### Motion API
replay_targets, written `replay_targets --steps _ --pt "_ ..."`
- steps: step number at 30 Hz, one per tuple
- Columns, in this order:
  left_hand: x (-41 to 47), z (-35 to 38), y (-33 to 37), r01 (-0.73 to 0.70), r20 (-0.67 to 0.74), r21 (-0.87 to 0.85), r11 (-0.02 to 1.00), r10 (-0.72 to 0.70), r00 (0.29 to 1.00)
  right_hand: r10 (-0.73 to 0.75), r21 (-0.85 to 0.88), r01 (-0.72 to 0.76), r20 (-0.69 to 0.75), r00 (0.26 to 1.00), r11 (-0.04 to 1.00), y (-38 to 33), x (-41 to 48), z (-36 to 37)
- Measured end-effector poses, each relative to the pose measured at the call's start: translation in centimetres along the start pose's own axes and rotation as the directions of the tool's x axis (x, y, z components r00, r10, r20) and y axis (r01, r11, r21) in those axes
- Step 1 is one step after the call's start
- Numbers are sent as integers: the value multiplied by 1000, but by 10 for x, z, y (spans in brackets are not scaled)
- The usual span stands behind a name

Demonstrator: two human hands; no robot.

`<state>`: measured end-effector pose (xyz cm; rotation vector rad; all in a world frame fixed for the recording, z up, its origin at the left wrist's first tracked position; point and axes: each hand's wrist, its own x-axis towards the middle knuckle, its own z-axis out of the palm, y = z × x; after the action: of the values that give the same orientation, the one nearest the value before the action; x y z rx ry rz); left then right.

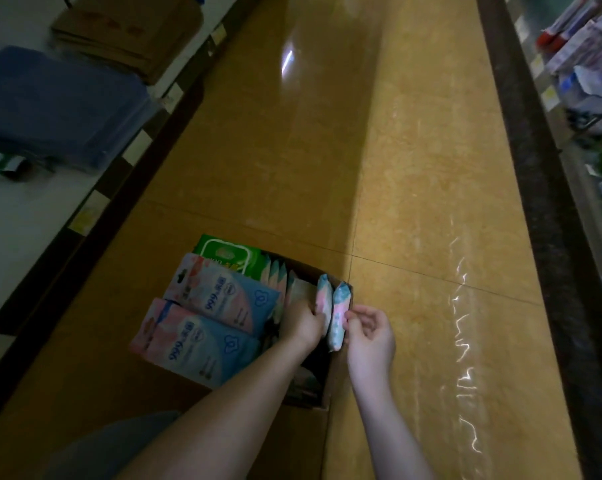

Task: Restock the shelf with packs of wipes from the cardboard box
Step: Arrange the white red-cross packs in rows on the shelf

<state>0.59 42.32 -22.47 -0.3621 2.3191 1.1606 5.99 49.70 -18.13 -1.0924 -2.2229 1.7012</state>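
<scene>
While both hands work the right end of the cardboard box (325,382), each has one pack. The left hand (301,322) is curled round the inner pack (323,297). Its fingertips are hidden behind the pack, so I can't tell how deep the grip is. The right hand (370,336) pinches the near edge of the outer pack (340,315) between thumb and forefinger, with the other fingers loosely bent. Both packs stand on edge, touching each other, half out of the box at its right wall.

Left of them, a row of thin packs (275,271) stands on edge in the box. Two large flat packs (223,299) lie across the top, overhanging the left rim, with a green pack (230,252) at the far end. The box sits on the glossy floor (396,168). The shelf (22,216) is well to the left and holds a blue stack (57,102) and flattened cartons (126,29).

Risks, as I judge them:
- An edge pinch on slick film is weak, so the outer pack could slip on the lift.
- The packs touch, so pulling one may drag the other or tip it over the wall.
- Jostling the box could slide the overhanging flat packs onto the floor.
- The swing to the shelf is long, and it's unclear which slot is meant for these packs.
</scene>
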Motion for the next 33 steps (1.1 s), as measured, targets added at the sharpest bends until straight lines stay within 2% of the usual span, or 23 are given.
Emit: replay_targets --steps 3,5,7,9,12,14,18,23,27,30,33 --pt "-7 -25 9 -59 -9 -164 985 58 998 -15 -186 12 -16 1000 983 -5 15 -2" --pt "-15 -49 16 -37 61 -359 933 63 996 -27 -394 32 19 999 918 -5 29 2" --pt "-24 -73 22 46 147 -610 791 56 988 -29 -586 54 52 998 808 -3 39 11" --pt "-28 -90 24 114 184 -778 617 51 982 -38 -729 93 93 995 678 -5 45 21" --pt "-31 -108 22 129 176 -886 446 65 982 11 -868 150 176 984 474 -9 46 35" --pt "-33 -118 20 171 204 -924 343 63 977 42 -893 176 212 976 415 -8 44 44" --pt "-34 -132 11 283 300 -940 193 65 952 48 -882 227 270 962 413 -1 33 63" --pt "-35 -138 -2 289 320 -939 187 170 932 105 -865 173 249 963 470 11 26 71" --pt "-37 -137 -4 327 346 -935 141 148 927 111 -834 110 200 973 541 7 24 66" --pt "-38 -139 -3 352 370 -925 143 130 920 150 -767 30 163 975 641 -5 24 59" --pt "-43 -142 3 378 399 -913 156 136 907 144 -713 20 168 975 700 -19 25 52"
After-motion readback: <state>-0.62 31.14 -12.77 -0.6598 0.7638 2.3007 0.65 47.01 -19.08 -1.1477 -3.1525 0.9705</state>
